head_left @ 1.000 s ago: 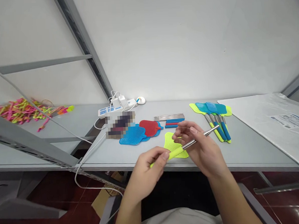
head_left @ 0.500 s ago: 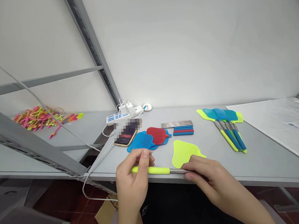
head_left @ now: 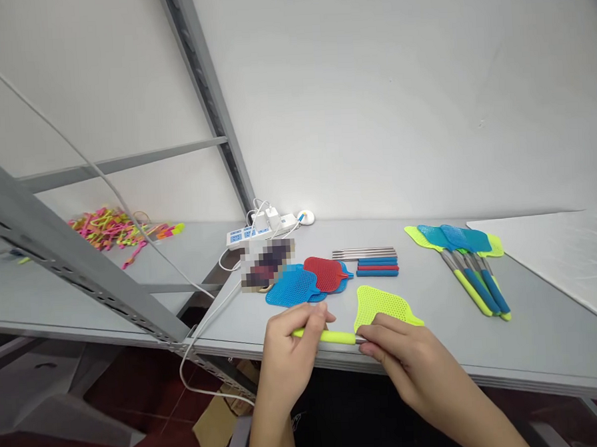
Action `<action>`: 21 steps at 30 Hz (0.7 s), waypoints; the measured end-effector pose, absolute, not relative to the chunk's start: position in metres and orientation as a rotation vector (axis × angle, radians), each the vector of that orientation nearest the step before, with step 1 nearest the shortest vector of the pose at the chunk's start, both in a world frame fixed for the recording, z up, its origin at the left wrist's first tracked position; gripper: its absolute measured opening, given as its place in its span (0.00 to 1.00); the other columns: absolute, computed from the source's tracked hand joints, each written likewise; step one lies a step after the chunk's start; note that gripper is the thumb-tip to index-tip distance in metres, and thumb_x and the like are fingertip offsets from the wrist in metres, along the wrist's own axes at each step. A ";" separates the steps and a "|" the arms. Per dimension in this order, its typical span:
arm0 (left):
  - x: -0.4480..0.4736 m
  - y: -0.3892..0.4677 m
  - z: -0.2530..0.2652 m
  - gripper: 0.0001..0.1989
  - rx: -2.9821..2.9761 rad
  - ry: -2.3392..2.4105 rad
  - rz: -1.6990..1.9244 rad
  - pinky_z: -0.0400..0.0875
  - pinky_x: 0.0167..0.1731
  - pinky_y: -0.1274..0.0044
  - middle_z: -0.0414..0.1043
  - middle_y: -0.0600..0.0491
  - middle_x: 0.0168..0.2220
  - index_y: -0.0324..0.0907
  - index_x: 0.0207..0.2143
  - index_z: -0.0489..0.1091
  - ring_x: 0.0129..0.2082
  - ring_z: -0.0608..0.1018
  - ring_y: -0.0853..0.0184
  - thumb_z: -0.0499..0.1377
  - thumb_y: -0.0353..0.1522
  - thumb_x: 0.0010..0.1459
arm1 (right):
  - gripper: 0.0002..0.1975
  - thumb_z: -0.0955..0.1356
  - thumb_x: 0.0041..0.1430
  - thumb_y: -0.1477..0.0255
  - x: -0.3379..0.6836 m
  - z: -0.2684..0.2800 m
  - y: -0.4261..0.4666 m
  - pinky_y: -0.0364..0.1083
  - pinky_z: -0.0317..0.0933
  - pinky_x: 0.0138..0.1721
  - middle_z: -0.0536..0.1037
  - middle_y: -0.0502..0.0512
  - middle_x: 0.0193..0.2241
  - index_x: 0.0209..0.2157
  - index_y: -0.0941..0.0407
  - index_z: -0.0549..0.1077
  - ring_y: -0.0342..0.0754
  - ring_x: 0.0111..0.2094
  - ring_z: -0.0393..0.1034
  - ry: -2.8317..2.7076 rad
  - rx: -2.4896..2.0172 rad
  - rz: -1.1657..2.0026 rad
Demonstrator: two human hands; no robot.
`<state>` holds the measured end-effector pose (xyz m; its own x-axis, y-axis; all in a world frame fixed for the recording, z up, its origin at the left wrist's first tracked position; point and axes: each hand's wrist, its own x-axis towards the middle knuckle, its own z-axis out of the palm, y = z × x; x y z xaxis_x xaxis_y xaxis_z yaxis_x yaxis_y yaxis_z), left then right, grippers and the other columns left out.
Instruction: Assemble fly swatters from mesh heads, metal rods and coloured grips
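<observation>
My left hand (head_left: 289, 337) pinches the yellow grip of a swatter handle (head_left: 334, 337) held level over the table's front edge. My right hand (head_left: 403, 355) closes around the handle's metal end, which is hidden under its fingers. Just behind the hands a loose yellow mesh swatter head (head_left: 380, 302) lies flat on the grey table (head_left: 534, 334).
Blue and red swatter heads (head_left: 306, 283) lie in a pile beside a phone (head_left: 265, 265). Metal rods and coloured grips (head_left: 370, 261) sit behind. Finished swatters (head_left: 465, 261) lie at the right, a power strip (head_left: 261, 227) at the back, plastic sheets (head_left: 570, 249) far right, colourful parts (head_left: 113, 228) far left.
The handle has gone from tilted up above the yellow head to level at the table's front edge, and my hands have drawn closer together along it. The camera has swung left.
</observation>
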<state>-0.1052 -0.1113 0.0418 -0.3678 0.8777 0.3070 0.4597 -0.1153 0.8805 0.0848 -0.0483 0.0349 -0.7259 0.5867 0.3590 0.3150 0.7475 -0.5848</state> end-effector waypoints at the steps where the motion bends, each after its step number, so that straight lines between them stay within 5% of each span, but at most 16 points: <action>1: -0.108 -0.112 0.042 0.19 1.563 1.781 1.388 0.63 0.24 0.79 0.70 0.55 0.22 0.41 0.26 0.75 0.22 0.70 0.70 0.54 0.41 0.65 | 0.11 0.60 0.69 0.72 0.087 0.037 -0.043 0.45 0.58 0.31 0.74 0.52 0.32 0.43 0.52 0.73 0.45 0.31 0.68 -2.420 -0.680 0.639; 7: -0.097 -0.125 0.051 0.14 1.876 1.846 0.895 0.64 0.34 0.76 0.75 0.53 0.34 0.46 0.37 0.74 0.35 0.74 0.64 0.50 0.40 0.67 | 0.08 0.64 0.66 0.70 0.090 0.061 -0.023 0.52 0.61 0.42 0.77 0.55 0.35 0.40 0.53 0.75 0.51 0.39 0.68 -2.482 -0.568 0.222; 10: -0.087 -0.126 0.051 0.13 1.833 1.836 0.880 0.63 0.31 0.76 0.74 0.53 0.33 0.46 0.40 0.69 0.33 0.74 0.62 0.46 0.38 0.69 | 0.11 0.64 0.66 0.71 0.081 0.063 -0.025 0.55 0.58 0.53 0.76 0.56 0.47 0.49 0.50 0.72 0.54 0.52 0.65 -2.394 -0.528 0.216; 15: -0.092 -0.123 0.049 0.12 1.697 1.828 1.036 0.61 0.32 0.76 0.71 0.55 0.32 0.47 0.43 0.65 0.32 0.73 0.63 0.45 0.39 0.69 | 0.38 0.66 0.63 0.60 0.078 0.028 -0.019 0.59 0.54 0.60 0.47 0.64 0.68 0.68 0.51 0.44 0.58 0.68 0.45 -2.042 -0.984 0.314; 21: -0.094 -0.119 0.045 0.12 1.678 1.795 1.095 0.61 0.33 0.78 0.68 0.57 0.30 0.47 0.41 0.66 0.31 0.69 0.66 0.47 0.41 0.69 | 0.43 0.67 0.57 0.52 0.097 -0.017 -0.008 0.67 0.45 0.62 0.60 0.68 0.65 0.67 0.57 0.51 0.64 0.67 0.47 -2.422 -1.228 0.312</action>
<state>-0.0937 -0.1193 0.0455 -0.1605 0.9684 0.1911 0.6130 -0.0540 0.7883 0.0970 -0.0081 -0.0170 -0.5304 0.8089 0.2535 0.7184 0.5877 -0.3722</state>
